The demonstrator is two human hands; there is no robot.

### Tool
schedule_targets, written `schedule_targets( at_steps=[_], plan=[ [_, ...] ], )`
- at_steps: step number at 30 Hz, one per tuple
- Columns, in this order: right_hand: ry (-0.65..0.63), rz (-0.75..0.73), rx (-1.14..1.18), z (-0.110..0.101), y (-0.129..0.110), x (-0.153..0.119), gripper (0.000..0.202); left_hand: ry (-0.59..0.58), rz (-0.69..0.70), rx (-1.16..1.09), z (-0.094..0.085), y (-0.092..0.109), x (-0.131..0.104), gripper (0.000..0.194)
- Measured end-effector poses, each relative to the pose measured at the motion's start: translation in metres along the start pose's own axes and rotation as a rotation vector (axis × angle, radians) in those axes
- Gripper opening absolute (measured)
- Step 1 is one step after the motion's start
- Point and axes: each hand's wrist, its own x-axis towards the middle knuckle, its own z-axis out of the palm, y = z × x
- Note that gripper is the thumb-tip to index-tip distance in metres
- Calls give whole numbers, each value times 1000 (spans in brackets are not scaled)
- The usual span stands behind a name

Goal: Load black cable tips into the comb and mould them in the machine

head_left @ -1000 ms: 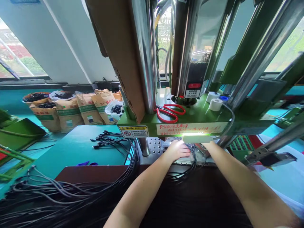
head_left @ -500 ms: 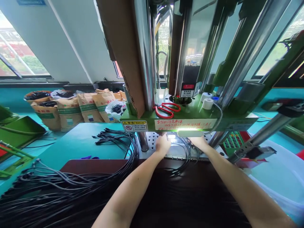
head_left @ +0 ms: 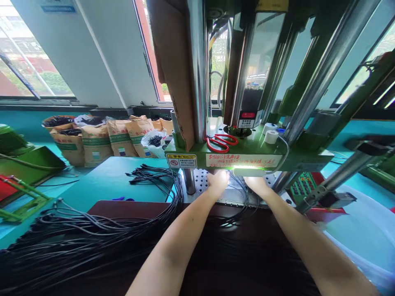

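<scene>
Both of my arms reach under the green press plate [head_left: 203, 161]. My left hand [head_left: 218, 181] is over the perforated metal bed [head_left: 200, 184], its fingers hidden below the plate and bright with lamp light. Close to the lamp [head_left: 249, 172], my right hand [head_left: 257, 183] is tucked under the plate too, and its fingertips cannot be seen. Between the hands several black cables [head_left: 246, 195] run from the bed down over the dark front edge. What either hand grips, if anything, is hidden.
Red-handled scissors [head_left: 221, 142] and white rolls [head_left: 270, 136] lie on the plate. To the left, a thick bundle of black cables [head_left: 117, 234] spills over the worktop. Filled paper sacks [head_left: 96, 142] line the wall. A control panel [head_left: 304, 187] with buttons stands right.
The camera view has turned slightly, so the machine and sacks sit a little further right. My left hand has moved deeper under the plate and closer to my right hand.
</scene>
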Motion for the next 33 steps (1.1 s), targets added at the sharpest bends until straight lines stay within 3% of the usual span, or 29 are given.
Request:
schedule_targets(
  at_steps=[5,19,27,33],
  plan=[
    [-17,-84,-102,-6,-13,-5,25,79,78,64,8,13,-5,34],
    [-56,-180,-194,13,-9,1,28,84,86,106,16,-4,3,27],
    [-22,-188,-168,-4,-16,4,31,117,75,47,10,7,3,29],
    [20,-226,-150,-7,-22,3,32,168,222,3,23,17,-7,31]
  ],
)
